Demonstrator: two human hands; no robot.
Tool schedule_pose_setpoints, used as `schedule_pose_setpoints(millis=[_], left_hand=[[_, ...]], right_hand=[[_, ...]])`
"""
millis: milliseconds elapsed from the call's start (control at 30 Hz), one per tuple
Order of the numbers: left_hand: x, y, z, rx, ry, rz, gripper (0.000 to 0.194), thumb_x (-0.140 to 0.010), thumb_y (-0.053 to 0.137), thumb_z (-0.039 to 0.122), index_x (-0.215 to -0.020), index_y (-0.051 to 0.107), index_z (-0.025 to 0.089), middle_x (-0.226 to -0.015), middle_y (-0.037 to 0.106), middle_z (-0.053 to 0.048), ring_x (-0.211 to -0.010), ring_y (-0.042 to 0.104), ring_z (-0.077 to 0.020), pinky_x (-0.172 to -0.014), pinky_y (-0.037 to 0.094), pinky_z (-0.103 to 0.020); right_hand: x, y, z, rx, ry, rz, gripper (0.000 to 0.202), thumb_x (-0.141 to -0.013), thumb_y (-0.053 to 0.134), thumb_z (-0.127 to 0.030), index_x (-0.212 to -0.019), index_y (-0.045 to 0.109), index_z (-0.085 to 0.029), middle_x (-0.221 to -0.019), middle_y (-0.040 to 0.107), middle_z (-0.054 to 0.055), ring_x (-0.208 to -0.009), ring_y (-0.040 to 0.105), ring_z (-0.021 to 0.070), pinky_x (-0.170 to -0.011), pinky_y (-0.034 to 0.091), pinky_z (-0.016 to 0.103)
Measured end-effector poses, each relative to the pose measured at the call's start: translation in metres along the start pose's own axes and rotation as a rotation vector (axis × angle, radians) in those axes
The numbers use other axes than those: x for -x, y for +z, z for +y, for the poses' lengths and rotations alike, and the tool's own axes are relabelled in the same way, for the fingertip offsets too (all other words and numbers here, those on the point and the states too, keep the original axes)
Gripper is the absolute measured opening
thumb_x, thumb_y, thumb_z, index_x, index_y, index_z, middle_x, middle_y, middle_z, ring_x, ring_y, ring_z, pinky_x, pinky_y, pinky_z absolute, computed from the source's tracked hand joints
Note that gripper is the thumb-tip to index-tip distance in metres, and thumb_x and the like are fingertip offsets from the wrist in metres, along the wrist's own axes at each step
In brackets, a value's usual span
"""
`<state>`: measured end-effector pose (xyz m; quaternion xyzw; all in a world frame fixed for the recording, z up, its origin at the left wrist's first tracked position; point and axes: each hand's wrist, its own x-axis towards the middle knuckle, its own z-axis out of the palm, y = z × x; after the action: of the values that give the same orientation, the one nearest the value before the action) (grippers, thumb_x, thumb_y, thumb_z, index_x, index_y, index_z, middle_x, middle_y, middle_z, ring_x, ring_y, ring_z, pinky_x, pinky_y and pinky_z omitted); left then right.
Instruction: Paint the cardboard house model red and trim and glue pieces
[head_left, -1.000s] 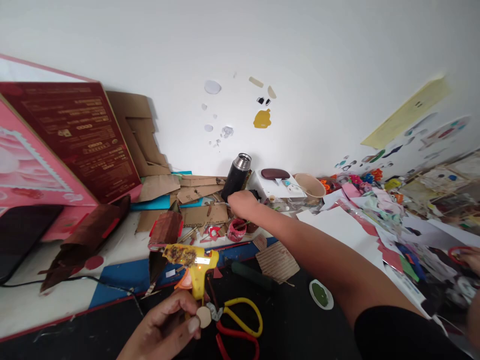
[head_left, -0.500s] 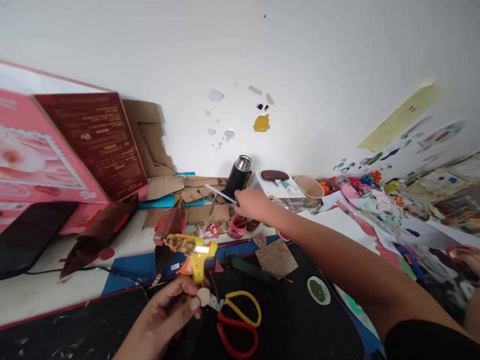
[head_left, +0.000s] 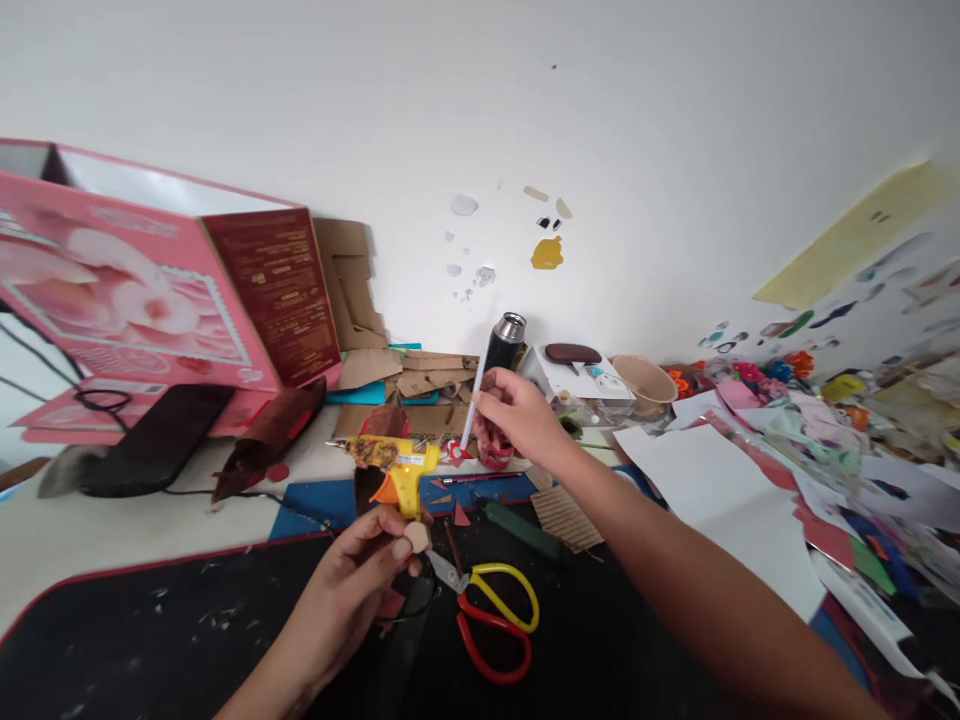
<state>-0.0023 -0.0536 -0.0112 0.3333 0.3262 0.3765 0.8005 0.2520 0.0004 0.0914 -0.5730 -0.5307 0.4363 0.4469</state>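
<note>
Between the thumb and fingers of my left hand [head_left: 367, 565] is a small tan disc [head_left: 417, 538]. Just above it a yellow glue gun [head_left: 397, 463] lies with its nozzle to the left. My right hand [head_left: 510, 410] pinches a thin white stick [head_left: 473, 400], held nearly upright in front of a black flask [head_left: 504, 343]. Below that hand is a small red pot [head_left: 495, 455], partly covered by the fingers. Scissors with red and yellow handles [head_left: 499, 610] rest on the black mat, their blades near the disc.
A pink box [head_left: 142, 290] stands at the left behind a black phone [head_left: 161, 435]. Corrugated cardboard [head_left: 568, 518] and a dark green tool [head_left: 521, 530] lie mid-mat. A beige bowl [head_left: 643, 382], white paper [head_left: 720, 500] and craft scraps fill the right side.
The white stick has swung from slanting left to nearly upright in my right hand. The view has shifted left, and the green-filled dish is no longer visible. My left hand still holds the disc.
</note>
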Motion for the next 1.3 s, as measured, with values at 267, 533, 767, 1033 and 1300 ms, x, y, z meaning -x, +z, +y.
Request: schedule_pose_setpoints(millis=[267, 533, 767, 1033, 1300], left_hand=[[0.0, 0.012, 0.022, 0.342, 0.057, 0.044, 0.039, -0.064, 0.107, 0.033, -0.078, 0.074, 0.019, -0.101, 0.077, -0.008, -0.081, 0.071, -0.0172, -0.063, 0.056, -0.022], [0.006, 0.015, 0.028, 0.411, 0.039, -0.008, 0.037, -0.066, 0.107, 0.028, -0.08, 0.074, 0.018, -0.098, 0.08, -0.008, -0.08, 0.075, -0.0172, -0.063, 0.061, -0.02], [0.007, 0.014, 0.026, 0.398, 0.032, -0.011, 0.037, -0.067, 0.106, 0.027, -0.084, 0.074, 0.019, -0.103, 0.081, -0.008, -0.08, 0.073, -0.0161, -0.062, 0.062, -0.019], [0.008, 0.015, 0.026, 0.389, 0.026, 0.015, 0.039, -0.066, 0.105, 0.031, -0.083, 0.071, 0.02, -0.103, 0.077, -0.007, -0.079, 0.068, -0.0151, -0.066, 0.062, -0.022], [0.009, 0.018, 0.03, 0.402, 0.021, 0.033, 0.04, -0.064, 0.106, 0.031, -0.077, 0.07, 0.019, -0.103, 0.077, -0.007, -0.074, 0.062, -0.0131, -0.066, 0.059, -0.023]], right_hand=[[0.046, 0.036, 0.033, -0.353, -0.069, 0.027, 0.031, -0.092, 0.078, -0.049, -0.09, 0.059, -0.023, -0.065, 0.075, -0.003, -0.045, 0.071, 0.0148, -0.038, 0.045, 0.018], [0.061, 0.05, 0.023, -0.435, -0.202, 0.14, 0.035, -0.096, 0.079, -0.051, -0.096, 0.056, -0.025, -0.064, 0.073, -0.005, -0.048, 0.074, 0.0168, -0.039, 0.048, 0.018], [0.061, 0.058, 0.016, -0.471, -0.254, 0.18, 0.037, -0.096, 0.08, -0.045, -0.095, 0.047, -0.027, -0.074, 0.076, -0.004, -0.052, 0.076, 0.0153, -0.04, 0.045, 0.016], [0.067, 0.064, 0.023, -0.43, -0.236, 0.153, 0.035, -0.098, 0.075, -0.056, -0.098, 0.057, -0.025, -0.077, 0.076, 0.0, -0.053, 0.074, 0.0174, -0.041, 0.045, 0.021], [0.065, 0.067, 0.026, -0.465, -0.204, 0.167, 0.041, -0.1, 0.069, -0.063, -0.094, 0.067, -0.023, -0.076, 0.078, 0.004, -0.052, 0.073, 0.0175, -0.04, 0.045, 0.021]])
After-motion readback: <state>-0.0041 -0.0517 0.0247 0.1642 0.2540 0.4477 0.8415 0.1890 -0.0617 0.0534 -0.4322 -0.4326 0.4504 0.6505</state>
